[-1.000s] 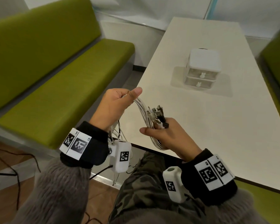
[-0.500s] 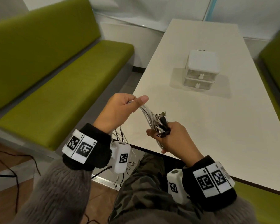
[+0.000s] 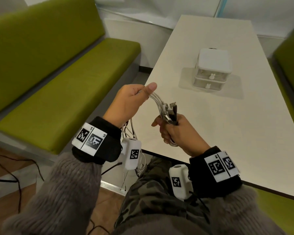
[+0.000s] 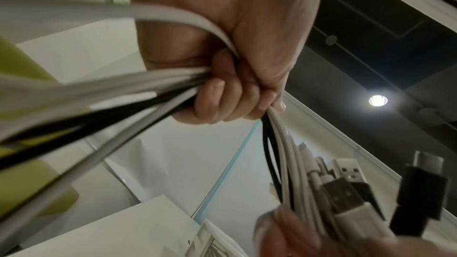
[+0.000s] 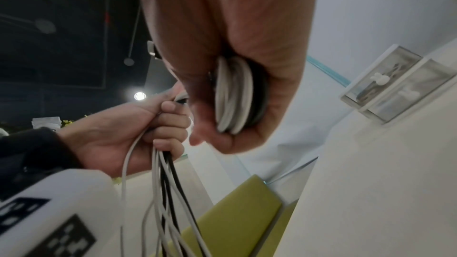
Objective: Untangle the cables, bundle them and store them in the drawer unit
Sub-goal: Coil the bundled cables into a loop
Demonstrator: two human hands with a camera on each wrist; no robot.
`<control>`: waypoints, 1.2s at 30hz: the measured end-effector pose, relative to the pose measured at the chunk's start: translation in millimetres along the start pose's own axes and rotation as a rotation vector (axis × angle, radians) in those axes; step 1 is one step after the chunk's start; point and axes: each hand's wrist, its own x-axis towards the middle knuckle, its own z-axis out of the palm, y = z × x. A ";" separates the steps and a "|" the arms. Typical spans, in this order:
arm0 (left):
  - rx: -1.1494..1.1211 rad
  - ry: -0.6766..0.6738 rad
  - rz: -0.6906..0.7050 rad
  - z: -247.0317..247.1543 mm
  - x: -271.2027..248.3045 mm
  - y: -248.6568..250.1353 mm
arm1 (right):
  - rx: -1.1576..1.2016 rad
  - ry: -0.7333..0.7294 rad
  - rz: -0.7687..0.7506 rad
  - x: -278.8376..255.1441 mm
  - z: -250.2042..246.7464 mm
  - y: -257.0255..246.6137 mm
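Several white and black cables (image 3: pixel 157 101) run in one bunch between my two hands above the table's near left corner. My left hand (image 3: pixel 134 99) grips the bunch in a fist, thumb on top; its curled fingers (image 4: pixel 222 97) close round the cables (image 4: pixel 118 93). Loose ends hang below that hand (image 5: pixel 168 192). My right hand (image 3: pixel 175 131) grips the looped cables (image 5: pixel 235 95) with the USB plugs (image 3: pixel 171 110) sticking up from the fist. The small white two-drawer unit (image 3: pixel 212 70) stands on the table beyond, both drawers closed.
The white table (image 3: pixel 227 129) stretches ahead and to the right. A green bench (image 3: pixel 54 92) lies to the left, another green seat (image 3: pixel 290 68) to the far right. Thin black wires (image 3: pixel 15 177) trail on the wooden floor at lower left.
Both hands have shifted slightly right and closer together with the cables. The span of cable between them has shortened.
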 end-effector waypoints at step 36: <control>0.197 -0.233 0.171 66.7 -49.8 -76.5 | 0.449 0.156 0.102 -71.9 -56.7 -15.5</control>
